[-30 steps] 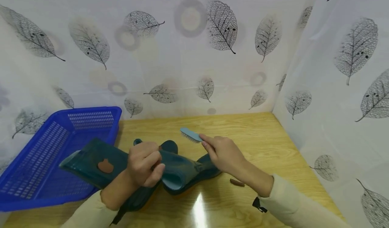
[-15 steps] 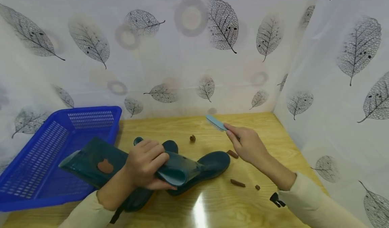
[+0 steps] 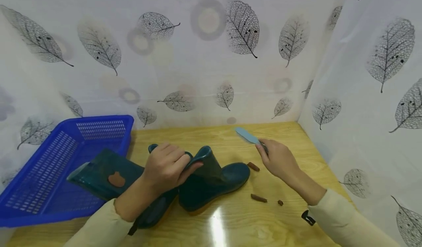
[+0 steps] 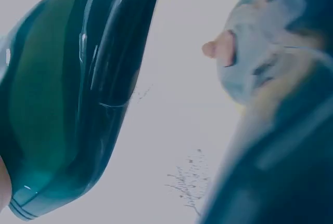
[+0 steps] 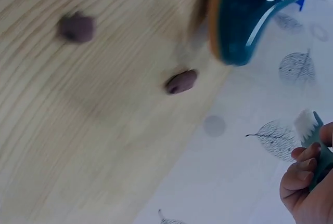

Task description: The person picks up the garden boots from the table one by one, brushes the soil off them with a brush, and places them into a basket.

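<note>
Two dark teal rubber boots lie side by side on the wooden table. My left hand (image 3: 166, 166) pinches the top rim of the nearer-right boot (image 3: 215, 184), whose shaft is raised and whose toe points right. To its left, the second boot (image 3: 93, 177) lies with its shaft across the basket's edge and a tan apple-shaped patch showing. My left forearm hides part of it. Off to the right, my right hand (image 3: 280, 159) grips a light blue brush (image 3: 246, 134) by its handle, apart from the boots. White bristles (image 5: 306, 124) show in the right wrist view.
A blue plastic basket (image 3: 126, 144) stands at the left. Brown pieces lie right of the boots, among them a stick-like piece (image 3: 258, 198) and a small lump (image 3: 280, 202). A leaf-patterned curtain (image 3: 197, 64) encloses the table's back and sides.
My right hand has carried the brush rightward, away from the boot. My left hand has taken hold of the boot's rim and lifted its shaft, which earlier slanted down toward me.
</note>
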`<state>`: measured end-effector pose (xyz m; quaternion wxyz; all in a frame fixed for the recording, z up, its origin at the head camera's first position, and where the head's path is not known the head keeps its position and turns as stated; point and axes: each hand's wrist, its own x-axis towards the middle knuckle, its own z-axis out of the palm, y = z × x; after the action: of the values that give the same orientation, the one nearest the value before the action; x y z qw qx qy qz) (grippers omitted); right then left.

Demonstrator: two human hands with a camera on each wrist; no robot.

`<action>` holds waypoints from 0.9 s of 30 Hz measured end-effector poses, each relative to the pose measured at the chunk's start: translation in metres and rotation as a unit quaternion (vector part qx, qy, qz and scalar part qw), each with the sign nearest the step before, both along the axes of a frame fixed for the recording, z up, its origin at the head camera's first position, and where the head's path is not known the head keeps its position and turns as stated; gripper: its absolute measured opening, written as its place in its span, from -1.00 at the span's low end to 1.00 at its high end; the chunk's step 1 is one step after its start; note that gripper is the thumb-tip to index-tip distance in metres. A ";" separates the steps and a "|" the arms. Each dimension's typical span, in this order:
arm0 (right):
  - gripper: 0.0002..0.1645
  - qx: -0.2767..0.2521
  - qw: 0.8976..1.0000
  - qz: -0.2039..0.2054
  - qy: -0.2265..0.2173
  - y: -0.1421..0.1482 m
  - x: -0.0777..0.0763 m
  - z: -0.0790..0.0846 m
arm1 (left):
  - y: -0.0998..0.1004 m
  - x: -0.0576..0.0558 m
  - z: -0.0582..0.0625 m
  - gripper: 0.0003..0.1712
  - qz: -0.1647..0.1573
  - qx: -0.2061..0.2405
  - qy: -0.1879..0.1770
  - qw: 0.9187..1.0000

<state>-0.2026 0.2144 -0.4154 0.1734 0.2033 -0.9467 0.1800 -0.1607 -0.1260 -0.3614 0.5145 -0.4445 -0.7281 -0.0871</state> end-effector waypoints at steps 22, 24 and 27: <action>-0.64 0.105 0.988 -0.111 0.011 0.083 -0.025 -0.087 | 0.003 -0.003 0.028 -0.35 0.094 0.031 -0.068 0.993; -0.63 0.095 0.988 -0.125 -0.004 0.085 -0.028 -0.088 | 0.003 -0.004 0.032 -0.34 0.105 0.031 -0.073 0.991; -0.61 0.096 0.987 -0.131 -0.020 0.087 -0.030 -0.090 | 0.002 -0.006 0.040 -0.33 0.118 0.033 -0.073 0.990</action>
<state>-0.2327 0.3011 -0.5052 0.1565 0.0901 -0.9812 0.0680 -0.1672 -0.1239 -0.3211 0.4808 -0.3307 -0.8079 -0.0821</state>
